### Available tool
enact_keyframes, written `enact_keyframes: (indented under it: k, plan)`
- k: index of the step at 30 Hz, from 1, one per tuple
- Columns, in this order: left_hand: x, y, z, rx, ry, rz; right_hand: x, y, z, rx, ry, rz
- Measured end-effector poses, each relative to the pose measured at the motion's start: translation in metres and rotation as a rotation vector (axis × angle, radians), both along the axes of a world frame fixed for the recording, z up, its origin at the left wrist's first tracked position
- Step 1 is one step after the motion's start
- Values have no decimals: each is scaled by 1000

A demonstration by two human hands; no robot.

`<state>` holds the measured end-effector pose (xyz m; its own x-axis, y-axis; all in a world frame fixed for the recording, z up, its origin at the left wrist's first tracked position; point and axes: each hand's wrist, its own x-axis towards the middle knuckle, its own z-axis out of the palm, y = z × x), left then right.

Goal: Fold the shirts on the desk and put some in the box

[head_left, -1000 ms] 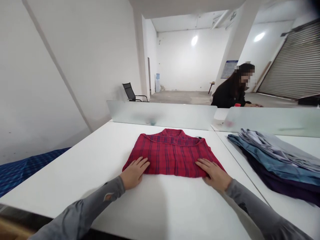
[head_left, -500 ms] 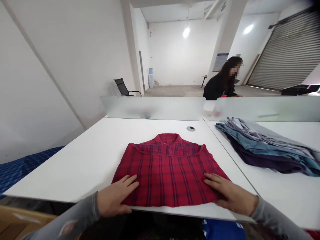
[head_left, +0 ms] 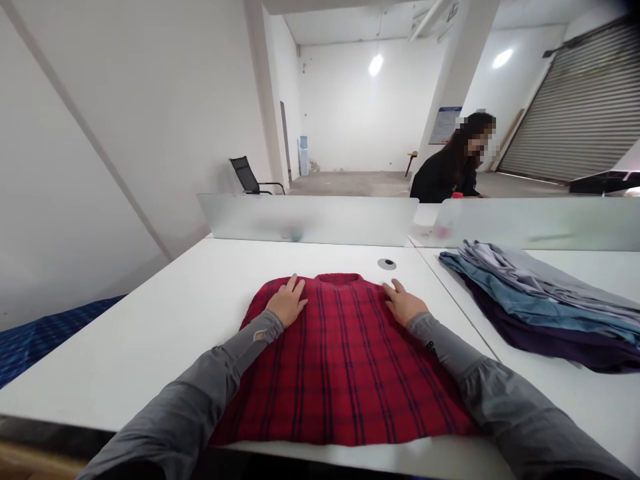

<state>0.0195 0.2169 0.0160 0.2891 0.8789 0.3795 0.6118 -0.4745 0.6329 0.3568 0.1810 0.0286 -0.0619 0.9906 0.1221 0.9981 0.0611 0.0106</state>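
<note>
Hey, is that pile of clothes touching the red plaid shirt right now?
No, a strip of bare white table separates the red plaid shirt from the pile of clothes to its right.

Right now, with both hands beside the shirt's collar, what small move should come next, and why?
Probably smooth the red plaid shirt lightly outward, without pulling it nearer: the left hand and right hand are at its shoulders, either side of the collar, and its hem lies close to the white table's near edge.
</note>
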Motion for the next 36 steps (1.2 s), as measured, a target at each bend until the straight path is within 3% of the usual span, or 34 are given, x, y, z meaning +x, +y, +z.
enact_keyframes:
  k: [3,5,8,11,13,15,18,22,25,27,32,36]
  plan:
    - [5,-2,-7,46,67,-100,-9,-10,-15,101,22,139]
    - [11,-10,-17,43,167,-156,-17,-18,-27,59,38,217]
    - [15,-17,-31,14,292,-133,-19,-24,-33,-19,71,223]
    - [15,-22,-30,34,397,-114,3,-31,-26,92,124,116]
    - [17,-33,-21,82,409,-87,31,-44,-19,211,185,-75]
    - [24,-56,-12,155,406,-97,59,-62,-16,232,271,-279]
    - [41,-100,-10,242,462,-260,80,-89,-15,126,489,-377]
    - [59,-139,-25,237,579,-461,57,-107,-13,-127,1047,-290]
    - [58,-140,-31,224,609,-487,37,-105,-12,-314,1516,-265]
    - [53,-132,-27,216,593,-462,35,-102,-13,-350,1684,-256]
    - [38,-120,-10,153,616,-320,48,-105,-8,-278,1803,-277]
    - [25,-136,-2,108,623,-370,32,-97,25,-179,1678,-175]
